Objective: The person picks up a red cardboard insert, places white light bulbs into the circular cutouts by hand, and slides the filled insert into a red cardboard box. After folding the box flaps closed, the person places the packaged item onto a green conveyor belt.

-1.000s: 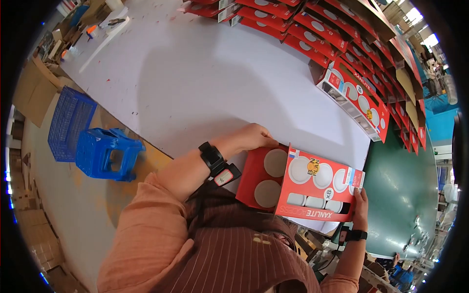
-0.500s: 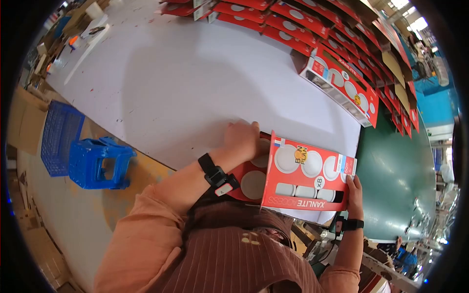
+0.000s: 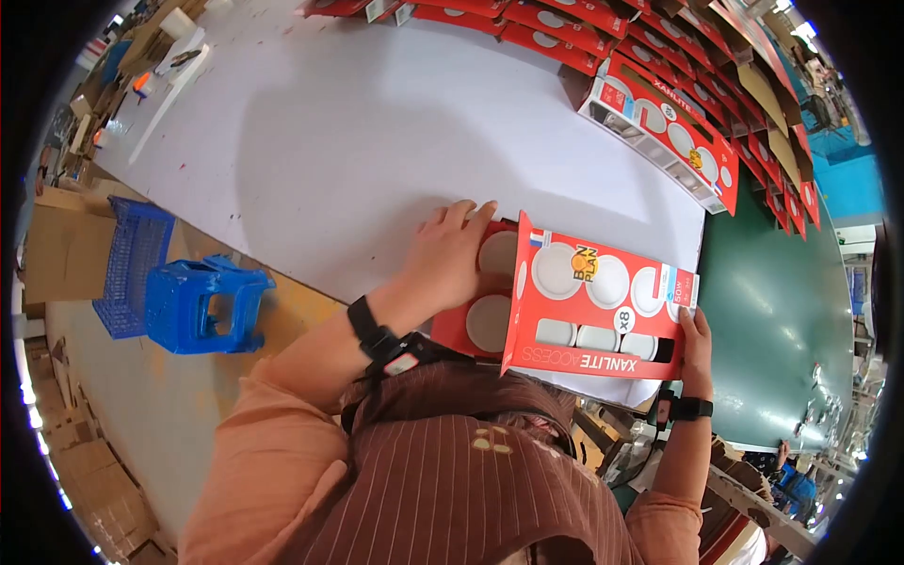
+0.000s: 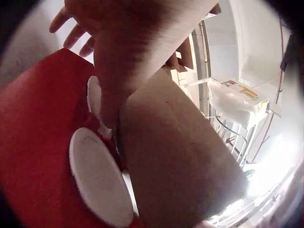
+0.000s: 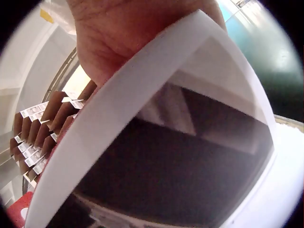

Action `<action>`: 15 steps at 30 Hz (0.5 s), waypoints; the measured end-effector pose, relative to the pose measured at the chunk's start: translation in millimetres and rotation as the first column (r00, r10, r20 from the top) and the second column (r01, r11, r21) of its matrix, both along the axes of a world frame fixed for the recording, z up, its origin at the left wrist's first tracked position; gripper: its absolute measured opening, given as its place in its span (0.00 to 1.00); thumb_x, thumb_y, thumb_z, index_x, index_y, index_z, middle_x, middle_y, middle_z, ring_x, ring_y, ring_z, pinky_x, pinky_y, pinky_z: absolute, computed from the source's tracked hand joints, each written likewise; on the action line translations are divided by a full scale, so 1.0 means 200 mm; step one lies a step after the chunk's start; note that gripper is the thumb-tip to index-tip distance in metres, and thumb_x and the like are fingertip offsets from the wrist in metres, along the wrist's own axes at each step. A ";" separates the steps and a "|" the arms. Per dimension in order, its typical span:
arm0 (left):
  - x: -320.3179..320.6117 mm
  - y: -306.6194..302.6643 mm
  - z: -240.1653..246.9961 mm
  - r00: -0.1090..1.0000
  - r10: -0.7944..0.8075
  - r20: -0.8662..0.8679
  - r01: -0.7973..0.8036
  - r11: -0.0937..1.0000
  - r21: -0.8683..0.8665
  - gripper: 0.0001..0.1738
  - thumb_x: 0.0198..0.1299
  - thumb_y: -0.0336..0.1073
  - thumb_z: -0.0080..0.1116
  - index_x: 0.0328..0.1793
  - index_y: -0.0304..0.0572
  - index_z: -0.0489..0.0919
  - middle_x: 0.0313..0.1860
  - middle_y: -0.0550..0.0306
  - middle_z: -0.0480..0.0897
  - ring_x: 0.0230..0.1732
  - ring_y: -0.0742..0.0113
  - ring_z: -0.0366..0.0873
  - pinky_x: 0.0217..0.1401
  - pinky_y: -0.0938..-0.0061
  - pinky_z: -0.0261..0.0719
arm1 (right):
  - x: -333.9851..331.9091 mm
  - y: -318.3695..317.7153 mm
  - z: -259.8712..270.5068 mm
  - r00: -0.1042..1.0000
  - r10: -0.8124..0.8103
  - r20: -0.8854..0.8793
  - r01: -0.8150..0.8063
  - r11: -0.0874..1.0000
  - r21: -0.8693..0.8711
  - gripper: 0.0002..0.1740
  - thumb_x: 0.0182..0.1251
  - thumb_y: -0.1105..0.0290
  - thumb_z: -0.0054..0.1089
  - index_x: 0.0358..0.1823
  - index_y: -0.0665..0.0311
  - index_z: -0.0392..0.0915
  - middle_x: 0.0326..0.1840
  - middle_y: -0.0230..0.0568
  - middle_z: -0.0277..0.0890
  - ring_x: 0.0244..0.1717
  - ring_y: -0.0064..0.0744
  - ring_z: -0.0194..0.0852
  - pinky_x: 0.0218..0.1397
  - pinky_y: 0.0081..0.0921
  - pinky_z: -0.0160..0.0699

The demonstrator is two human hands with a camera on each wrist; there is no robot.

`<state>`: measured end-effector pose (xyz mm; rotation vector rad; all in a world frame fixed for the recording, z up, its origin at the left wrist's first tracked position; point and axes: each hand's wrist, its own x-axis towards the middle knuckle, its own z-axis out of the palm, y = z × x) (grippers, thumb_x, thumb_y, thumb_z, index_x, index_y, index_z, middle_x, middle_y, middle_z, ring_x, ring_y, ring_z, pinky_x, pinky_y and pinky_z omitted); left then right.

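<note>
A red carton [image 3: 603,311] printed XANLITE ACCESS, with round white discs showing, lies at the near edge of the white table [image 3: 358,141]. Its left panel [image 3: 480,315] with two round windows is folded out to the side. My left hand [image 3: 443,259] lies flat on that panel, fingers straight and reaching past its far edge. In the left wrist view the left hand [image 4: 118,42] rests over the red panel [image 4: 38,142] and its white discs. My right hand [image 3: 698,344] grips the carton's right end; in the right wrist view the right hand [image 5: 128,33] holds the carton's white open edge [image 5: 142,95].
More red cartons [image 3: 659,122] stand in rows along the far and right side of the table. A green surface [image 3: 772,311] adjoins the table on the right. A blue stool [image 3: 202,301] and a blue crate [image 3: 132,250] stand on the floor to the left.
My left hand went from curling at the panel's far edge to lying flat on it with straight fingers. The carton shifted slightly away from my body; the right hand kept its grip.
</note>
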<state>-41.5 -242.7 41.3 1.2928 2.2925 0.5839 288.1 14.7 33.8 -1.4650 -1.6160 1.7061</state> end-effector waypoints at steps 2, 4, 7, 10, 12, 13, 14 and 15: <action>0.07 -0.11 0.04 0.998 -0.026 -0.057 0.031 0.996 0.087 0.51 0.41 0.53 0.70 0.71 0.40 0.60 0.67 0.40 0.62 0.63 0.40 0.64 0.63 0.53 0.65 | 0.03 0.02 -0.02 1.000 0.014 -0.004 -0.014 1.000 0.002 0.20 0.68 0.64 0.54 0.55 0.70 0.69 0.48 0.40 0.77 0.44 0.25 0.76 0.48 0.22 0.76; 0.13 -0.18 0.07 0.999 -0.049 -0.014 0.049 0.997 -0.053 0.53 0.42 0.54 0.69 0.73 0.44 0.55 0.71 0.37 0.56 0.68 0.38 0.57 0.67 0.52 0.63 | 0.03 0.02 -0.02 0.999 0.024 0.028 -0.025 0.999 0.024 0.20 0.68 0.63 0.55 0.54 0.70 0.70 0.48 0.40 0.77 0.44 0.25 0.76 0.47 0.22 0.76; 0.20 -0.20 0.05 0.999 -0.037 -0.012 0.036 0.998 -0.045 0.56 0.40 0.55 0.71 0.74 0.49 0.54 0.73 0.37 0.50 0.72 0.37 0.51 0.67 0.48 0.60 | 0.03 0.03 -0.04 0.999 0.040 0.015 -0.041 0.999 0.029 0.20 0.68 0.63 0.55 0.53 0.70 0.71 0.47 0.40 0.77 0.43 0.24 0.76 0.46 0.22 0.76; 0.22 -0.19 0.06 0.999 -0.037 0.023 0.038 0.999 -0.033 0.58 0.39 0.56 0.72 0.75 0.49 0.53 0.74 0.36 0.49 0.73 0.35 0.50 0.67 0.44 0.57 | 0.04 0.04 -0.04 0.999 0.045 0.028 -0.046 0.999 0.029 0.19 0.68 0.63 0.54 0.53 0.70 0.70 0.47 0.40 0.77 0.43 0.24 0.76 0.45 0.22 0.76; 0.22 -0.19 0.04 0.999 -0.032 0.032 0.033 0.999 -0.032 0.59 0.39 0.56 0.72 0.75 0.49 0.53 0.74 0.35 0.48 0.73 0.34 0.49 0.67 0.42 0.56 | 0.03 0.03 -0.02 0.997 0.059 0.053 -0.061 0.998 0.034 0.19 0.68 0.63 0.54 0.54 0.70 0.70 0.47 0.40 0.77 0.43 0.25 0.76 0.45 0.22 0.76; 0.22 -0.19 0.02 0.999 -0.035 0.034 0.036 0.999 -0.036 0.59 0.38 0.56 0.72 0.75 0.49 0.52 0.74 0.35 0.47 0.73 0.34 0.48 0.67 0.41 0.55 | 0.01 0.01 -0.02 0.998 0.037 0.049 -0.038 0.999 0.034 0.18 0.68 0.63 0.53 0.53 0.69 0.70 0.46 0.39 0.77 0.42 0.24 0.76 0.45 0.22 0.76; 0.23 -0.19 0.01 0.999 -0.025 0.038 0.026 0.999 -0.037 0.59 0.38 0.56 0.72 0.75 0.49 0.52 0.74 0.35 0.47 0.73 0.34 0.48 0.67 0.41 0.55 | 0.00 0.00 -0.01 0.999 0.015 0.045 -0.017 0.999 0.034 0.18 0.69 0.62 0.52 0.52 0.68 0.71 0.45 0.38 0.77 0.41 0.23 0.76 0.44 0.21 0.75; 0.23 -0.19 0.00 0.999 -0.029 0.023 0.030 0.998 -0.059 0.60 0.38 0.56 0.72 0.75 0.50 0.52 0.74 0.35 0.47 0.73 0.33 0.48 0.67 0.40 0.55 | 0.00 0.00 0.00 0.998 0.026 0.050 -0.027 0.999 0.034 0.18 0.69 0.62 0.52 0.52 0.68 0.71 0.45 0.38 0.77 0.41 0.23 0.76 0.44 0.21 0.75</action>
